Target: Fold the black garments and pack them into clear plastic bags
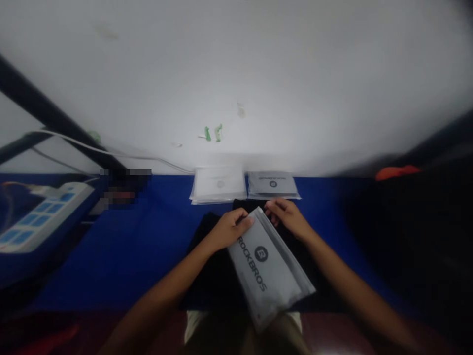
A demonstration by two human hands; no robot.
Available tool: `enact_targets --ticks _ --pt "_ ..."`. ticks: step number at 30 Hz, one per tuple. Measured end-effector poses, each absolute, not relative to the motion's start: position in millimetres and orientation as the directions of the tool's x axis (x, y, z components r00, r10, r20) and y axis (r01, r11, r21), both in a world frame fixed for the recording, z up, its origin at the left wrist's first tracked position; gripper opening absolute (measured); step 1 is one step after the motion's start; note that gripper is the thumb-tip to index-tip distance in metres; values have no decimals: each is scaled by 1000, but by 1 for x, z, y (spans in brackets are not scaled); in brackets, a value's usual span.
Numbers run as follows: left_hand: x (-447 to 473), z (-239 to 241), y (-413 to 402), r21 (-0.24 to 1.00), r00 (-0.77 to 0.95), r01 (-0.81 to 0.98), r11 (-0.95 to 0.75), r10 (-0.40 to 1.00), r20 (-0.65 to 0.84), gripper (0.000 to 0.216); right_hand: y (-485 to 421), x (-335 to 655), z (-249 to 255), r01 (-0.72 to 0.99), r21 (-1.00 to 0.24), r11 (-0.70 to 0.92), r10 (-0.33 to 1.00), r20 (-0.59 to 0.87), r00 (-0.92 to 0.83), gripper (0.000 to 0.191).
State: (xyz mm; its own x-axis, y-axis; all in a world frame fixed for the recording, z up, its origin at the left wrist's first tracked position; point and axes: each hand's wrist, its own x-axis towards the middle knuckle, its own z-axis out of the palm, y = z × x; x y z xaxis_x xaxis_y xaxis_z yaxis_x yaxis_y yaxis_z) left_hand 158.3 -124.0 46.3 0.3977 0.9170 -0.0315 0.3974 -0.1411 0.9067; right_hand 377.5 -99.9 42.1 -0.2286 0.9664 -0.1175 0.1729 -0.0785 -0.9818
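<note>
Above black cloth [210,276] on blue desk [129,246]: flat, smooth grey rectangular pouch [268,268] printed "ROCKBROS", far edge pinched by left hand [231,229] and right hand [286,217]; two similar stacks [272,185] behind.

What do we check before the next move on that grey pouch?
1. Left hand grips the grey pouch at its far end: ok.
2. Right hand at the same end, grip closed: cannot tell.
3. Pouch mouth open: cannot tell, blurred.
4. Black fabric lies under the pouch on the blue table: ok.
5. White stack and grey stack by the wall, apart from both hands: ok.
</note>
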Motion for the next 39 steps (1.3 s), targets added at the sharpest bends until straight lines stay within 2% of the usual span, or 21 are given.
enact_targets --ticks 3,7,12,17,24,29,31,35,39 --pt "161 42 -126 884 388 440 -156 921 -31 36 -105 372 42 195 -970 -148 918 -208 -337 42" --pt "164 38 -127 898 438 409 -161 898 -38 39 -109 369 44 168 -973 -158 908 -210 -363 39" --pt "163 40 -127 897 470 402 -185 882 -29 33 -107 372 41 169 -975 -145 880 -205 -428 34" --pt "149 44 -116 858 356 467 -213 934 38 34 -109 374 45 180 -975 -127 843 -202 -499 32" --pt "99 40 -90 868 50 488 -94 996 79 36 -109 390 59 283 -957 -62 709 -242 -662 25" --pt "90 45 -89 850 28 515 -109 994 110 35 -107 402 68 385 -923 -20 604 -318 -731 23" --pt "93 49 -93 840 43 526 -134 990 131 35 -108 401 69 366 -930 -11 642 -287 -711 23" --pt "104 58 -105 859 103 489 -152 988 116 34 -111 392 69 234 -972 33 777 -123 -618 23" --pt "116 61 -115 867 177 471 -164 980 90 32 -113 388 67 183 -977 111 739 -42 -672 22"
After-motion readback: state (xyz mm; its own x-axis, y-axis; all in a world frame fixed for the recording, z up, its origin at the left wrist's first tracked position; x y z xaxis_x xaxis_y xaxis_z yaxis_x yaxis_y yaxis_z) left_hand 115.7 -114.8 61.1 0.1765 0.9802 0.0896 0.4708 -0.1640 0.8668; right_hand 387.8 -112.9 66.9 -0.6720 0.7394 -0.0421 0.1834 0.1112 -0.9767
